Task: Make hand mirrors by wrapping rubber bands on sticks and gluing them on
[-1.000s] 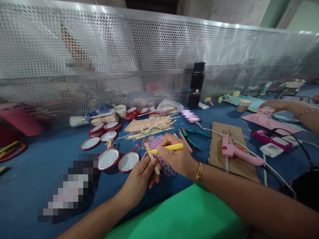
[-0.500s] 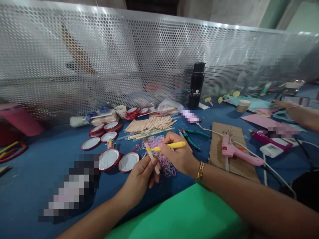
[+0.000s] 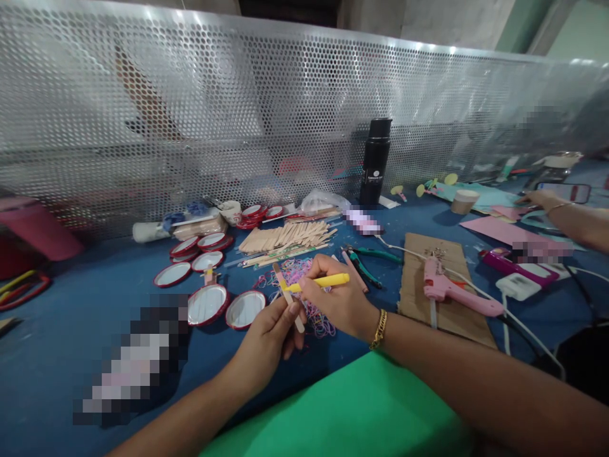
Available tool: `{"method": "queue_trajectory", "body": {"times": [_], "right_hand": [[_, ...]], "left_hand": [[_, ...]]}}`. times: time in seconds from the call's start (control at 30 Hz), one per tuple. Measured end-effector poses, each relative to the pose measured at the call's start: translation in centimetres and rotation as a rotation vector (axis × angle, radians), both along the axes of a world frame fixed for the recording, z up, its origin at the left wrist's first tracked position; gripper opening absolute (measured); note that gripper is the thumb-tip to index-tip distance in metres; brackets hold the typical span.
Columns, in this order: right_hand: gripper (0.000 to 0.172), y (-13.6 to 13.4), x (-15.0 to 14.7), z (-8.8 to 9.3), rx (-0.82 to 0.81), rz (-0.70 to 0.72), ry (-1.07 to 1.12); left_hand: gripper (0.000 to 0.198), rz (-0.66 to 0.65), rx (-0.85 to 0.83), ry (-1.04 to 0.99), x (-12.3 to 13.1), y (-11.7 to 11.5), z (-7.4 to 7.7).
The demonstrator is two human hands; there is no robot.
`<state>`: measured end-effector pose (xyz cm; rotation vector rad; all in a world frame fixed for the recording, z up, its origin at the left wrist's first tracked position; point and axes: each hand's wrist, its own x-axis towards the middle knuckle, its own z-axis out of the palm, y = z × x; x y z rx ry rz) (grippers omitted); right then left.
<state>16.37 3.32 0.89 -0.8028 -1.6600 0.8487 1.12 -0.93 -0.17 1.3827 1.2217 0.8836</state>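
Note:
My left hand (image 3: 273,330) pinches a wooden craft stick (image 3: 288,297) near its lower end. The stick's upper part carries bands of brown, pink and yellow; its lower part is bare wood. In my right hand (image 3: 340,298) is a yellow marker (image 3: 328,280), its tip against the yellow band. Beneath and behind both hands lies a tangle of pastel strings or bands (image 3: 320,322). Just beyond it is a pile of plain craft sticks (image 3: 285,236). Red-rimmed round lids (image 3: 245,310) lie left of my hands, several of them stacked.
Pliers with teal handles (image 3: 368,270) lie right of the strings. A pink glue gun (image 3: 457,297) rests on cardboard (image 3: 413,279), with white cords around it. A black bottle (image 3: 375,165) stands near the perforated metal screen (image 3: 285,114). Another person's hand (image 3: 547,202) is at far right.
My right hand and the marker have shifted very slightly left along the yellow band. The left hand holds the stick in nearly the same place.

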Motion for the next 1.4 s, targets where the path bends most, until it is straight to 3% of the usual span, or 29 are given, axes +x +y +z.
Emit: {"method": "queue_trajectory", "body": {"times": [0.47, 0.7, 1.0, 1.2, 1.4], "right_hand": [[0.018, 0.50, 0.35, -0.15, 0.038, -0.046, 0.020], [0.009, 0.37, 0.33, -0.29, -0.032, 0.088, 0.116], [0.004, -0.11, 0.25, 0.01, -0.076, -0.028, 0.049], [0.025, -0.20, 0.20, 0.05, -0.093, 0.006, 0.062], [0.013, -0.33, 0.22, -0.39, -0.079, 0.050, 0.056]], "left_hand": [[0.038, 0.008, -0.024, -0.015, 0.01, -0.05, 0.22], [0.038, 0.027, -0.042, -0.044, -0.01, -0.01, 0.30], [0.037, 0.006, -0.111, -0.096, -0.25, -0.03, 0.32], [0.037, -0.009, -0.128, -0.107, -0.20, -0.10, 0.39], [0.037, -0.031, -0.147, -0.154, -0.29, -0.18, 0.18]]}}
